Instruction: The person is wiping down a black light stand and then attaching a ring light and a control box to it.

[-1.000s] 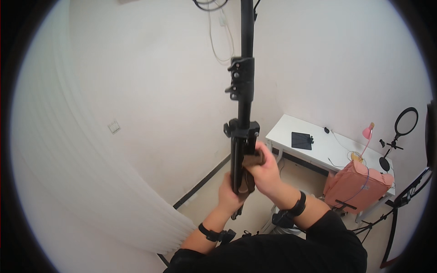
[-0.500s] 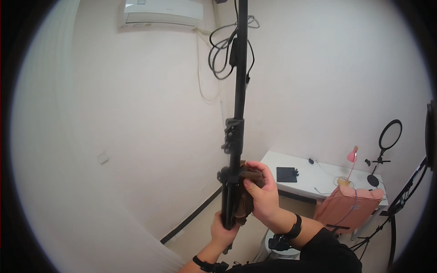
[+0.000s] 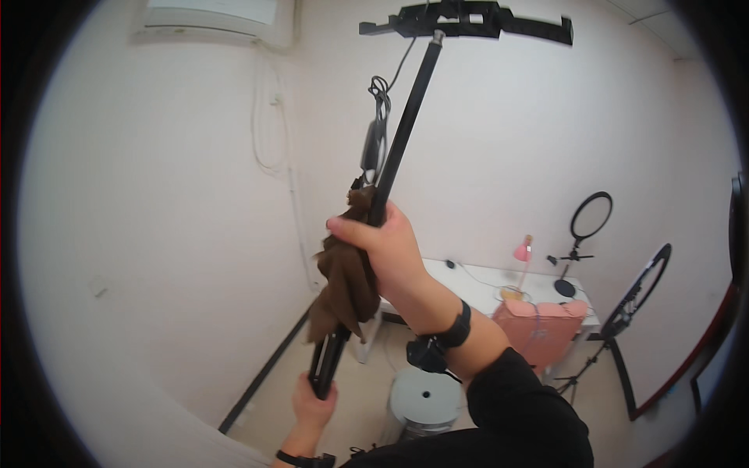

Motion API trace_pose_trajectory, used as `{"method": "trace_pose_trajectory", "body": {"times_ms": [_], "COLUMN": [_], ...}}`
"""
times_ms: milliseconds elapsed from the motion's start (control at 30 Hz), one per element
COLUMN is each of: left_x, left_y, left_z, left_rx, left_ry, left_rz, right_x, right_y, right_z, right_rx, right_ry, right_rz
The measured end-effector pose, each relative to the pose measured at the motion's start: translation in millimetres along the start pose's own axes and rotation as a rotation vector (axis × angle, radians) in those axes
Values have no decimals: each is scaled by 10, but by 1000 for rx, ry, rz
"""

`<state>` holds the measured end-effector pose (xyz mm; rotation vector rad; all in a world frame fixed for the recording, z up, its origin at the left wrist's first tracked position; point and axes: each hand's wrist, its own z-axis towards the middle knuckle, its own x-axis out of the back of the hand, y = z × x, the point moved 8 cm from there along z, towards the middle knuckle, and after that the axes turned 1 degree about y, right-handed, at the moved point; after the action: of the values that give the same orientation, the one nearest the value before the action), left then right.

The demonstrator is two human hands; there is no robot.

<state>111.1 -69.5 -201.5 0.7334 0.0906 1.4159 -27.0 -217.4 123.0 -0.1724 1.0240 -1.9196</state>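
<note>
A black light stand (image 3: 406,129) with folded legs slants up through the middle of the view, tilted with its top to the right. At its upper end sits a wide black bracket (image 3: 468,21), and a black cable (image 3: 380,105) with an inline control box hangs looped beside the pole. My right hand (image 3: 388,246) is closed round the pole and a crumpled brown cloth (image 3: 343,285), which hangs over the stand's middle and hides its clamps. Lower down, my left hand (image 3: 314,404) grips the folded legs. Each wrist wears a black strap.
Beyond the stand is a white desk (image 3: 476,285) with a pink lamp (image 3: 524,251) and a round black-framed stand (image 3: 591,216). A pink chair (image 3: 538,327) stands before it. Right of that is a ring light (image 3: 640,288) on a tripod. A grey-white round stool-like object (image 3: 425,396) is below.
My right hand has moved up the stand with the brown cloth. The stand has tilted and come down, bringing its top bracket into view. The view has turned right.
</note>
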Motion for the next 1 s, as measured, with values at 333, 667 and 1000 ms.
{"method": "trace_pose_trajectory", "body": {"times_ms": [333, 667, 1000], "left_x": [-66, -220, -180], "left_y": [-984, -623, 16], "left_z": [-841, -887, -298], "left_rx": [91, 135, 271], "left_ry": [-268, -326, -646], "left_rz": [87, -44, -431], "right_x": [1313, 1054, 388], "right_y": [-401, 261, 823], "right_z": [548, 71, -349], "right_rx": [54, -30, -97], "right_ry": [331, 387, 49], "right_rz": [13, -125, 245]}}
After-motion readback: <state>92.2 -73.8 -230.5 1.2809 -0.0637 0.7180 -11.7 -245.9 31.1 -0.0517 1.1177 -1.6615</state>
